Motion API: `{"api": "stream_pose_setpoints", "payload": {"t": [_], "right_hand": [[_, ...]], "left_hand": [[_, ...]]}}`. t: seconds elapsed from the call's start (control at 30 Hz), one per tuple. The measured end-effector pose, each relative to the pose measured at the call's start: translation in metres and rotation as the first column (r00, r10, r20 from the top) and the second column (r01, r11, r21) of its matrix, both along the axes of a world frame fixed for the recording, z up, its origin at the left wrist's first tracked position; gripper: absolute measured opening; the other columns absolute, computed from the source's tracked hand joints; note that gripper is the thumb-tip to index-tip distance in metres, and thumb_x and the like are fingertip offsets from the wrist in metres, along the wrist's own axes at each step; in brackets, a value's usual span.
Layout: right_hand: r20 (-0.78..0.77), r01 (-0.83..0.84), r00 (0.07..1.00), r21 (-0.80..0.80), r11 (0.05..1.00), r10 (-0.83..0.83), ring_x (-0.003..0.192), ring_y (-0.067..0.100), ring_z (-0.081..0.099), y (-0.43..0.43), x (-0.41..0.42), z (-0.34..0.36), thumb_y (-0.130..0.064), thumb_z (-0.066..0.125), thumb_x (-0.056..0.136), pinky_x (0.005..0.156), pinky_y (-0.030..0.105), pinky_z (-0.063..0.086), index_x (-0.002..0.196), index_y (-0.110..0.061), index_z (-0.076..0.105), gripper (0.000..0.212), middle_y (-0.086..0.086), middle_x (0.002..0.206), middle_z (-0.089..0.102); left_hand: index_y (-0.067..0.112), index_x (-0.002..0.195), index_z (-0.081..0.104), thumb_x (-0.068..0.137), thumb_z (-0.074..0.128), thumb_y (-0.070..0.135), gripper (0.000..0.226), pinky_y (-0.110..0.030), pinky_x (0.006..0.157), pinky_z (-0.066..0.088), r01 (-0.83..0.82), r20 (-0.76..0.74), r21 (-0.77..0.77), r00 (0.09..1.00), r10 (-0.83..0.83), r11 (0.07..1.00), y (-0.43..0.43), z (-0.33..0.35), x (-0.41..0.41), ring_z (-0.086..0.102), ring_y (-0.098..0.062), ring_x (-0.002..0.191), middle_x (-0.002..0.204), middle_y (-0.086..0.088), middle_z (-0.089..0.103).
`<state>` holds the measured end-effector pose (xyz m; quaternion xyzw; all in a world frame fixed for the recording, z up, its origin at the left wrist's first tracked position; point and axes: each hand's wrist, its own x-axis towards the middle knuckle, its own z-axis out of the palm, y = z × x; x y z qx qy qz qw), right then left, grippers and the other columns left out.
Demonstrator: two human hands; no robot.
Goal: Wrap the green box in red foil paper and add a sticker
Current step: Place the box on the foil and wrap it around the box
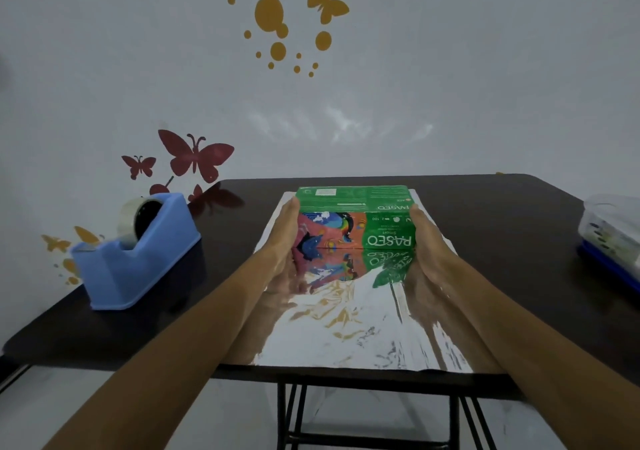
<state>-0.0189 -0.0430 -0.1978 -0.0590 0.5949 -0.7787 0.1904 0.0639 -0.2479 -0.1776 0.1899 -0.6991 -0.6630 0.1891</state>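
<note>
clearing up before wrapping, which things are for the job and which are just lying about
For the job: green box, held between left hand and right hand; foil sheet under it; tape dispenser.
Lying about: plastic container, contents unclear; wall decals.

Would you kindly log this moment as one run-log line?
left hand, right hand: pressing green box ends | box: on foil sheet | tape dispenser: untouched

The green box (356,221) rests on the mirror-silver foil sheet (346,331), near its far edge.
</note>
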Motion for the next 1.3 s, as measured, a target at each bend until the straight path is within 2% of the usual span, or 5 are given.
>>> {"api": "stream_pose_setpoints", "payload": {"t": [0.17, 0.3, 0.47, 0.67, 1.3], "right_hand": [[-0.001, 0.007, 1.0, -0.02, 1.0, -0.007, 0.093, 0.034, 0.068, -0.001, 0.002, -0.002, -0.061, 0.034, 0.092, 0.079, 0.056, 0.053, 0.114, -0.02, 0.061, 0.054, 0.015, 0.106, 0.069], [-0.325, 0.156, 0.944, 0.29, 0.944, -0.057, 0.139, 0.025, 0.03, 0.011, -0.002, 0.006, -0.083, 0.028, 0.076, 0.115, 0.047, 0.023, 0.147, -0.024, 0.027, 0.092, 0.002, 0.152, 0.031], [-0.463, 0.231, 0.812, 0.815, 0.532, 0.356, 0.144, 0.024, 0.015, 0.051, -0.001, 0.001, -0.074, 0.026, 0.078, 0.115, 0.048, -0.002, 0.15, -0.015, 0.002, 0.097, 0.006, 0.155, 0.023], [-0.392, 0.365, 0.738, 0.916, 0.163, 0.549, 0.146, 0.017, 0.004, 0.056, 0.012, -0.007, -0.073, 0.022, 0.083, 0.116, 0.046, -0.002, 0.15, -0.008, 0.009, 0.094, 0.006, 0.158, 0.007], [-0.416, 0.375, 0.748, 0.908, 0.187, 0.517, 0.145, 0.015, 0.007, 0.058, 0.013, -0.009, -0.076, 0.02, 0.079, 0.115, 0.047, 0.0, 0.15, -0.009, 0.011, 0.099, 0.004, 0.158, 0.009]], "left_hand": [[0.021, 0.125, 0.054, 0.078, 0.035, 0.08, 0.078, -0.047, 0.096, 0.048, 0.022, 0.022, -0.025, 1.0, -0.021, 0.999, -0.005, -0.006, -0.003, 0.065, -0.028, 0.103, 0.115, -0.008, 0.066], [0.022, 0.148, 0.024, 0.068, 0.069, 0.066, 0.102, -0.04, 0.109, 0.036, 0.039, 0.008, -0.132, 0.999, -0.038, 0.99, 0.0, 0.006, 0.008, 0.044, -0.025, 0.13, 0.147, -0.007, 0.04], [0.028, 0.15, 0.015, 0.068, 0.083, 0.014, 0.107, -0.037, 0.111, 0.033, 0.049, -0.093, -0.383, 0.992, -0.091, 0.922, -0.013, -0.005, 0.003, 0.033, -0.017, 0.136, 0.154, 0.0, 0.026], [0.016, 0.137, 0.045, 0.067, 0.082, 0.005, 0.079, -0.011, 0.073, 0.05, -0.02, -0.154, -0.413, 0.987, -0.048, 0.911, -0.016, -0.009, 0.002, 0.057, -0.016, 0.101, 0.118, -0.001, 0.056], [0.022, 0.149, 0.02, 0.073, 0.079, 0.012, 0.096, -0.023, 0.083, 0.052, 0.033, -0.096, -0.367, 0.993, -0.073, 0.93, -0.017, -0.005, 0.009, 0.054, -0.019, 0.116, 0.131, -0.005, 0.053]]}}
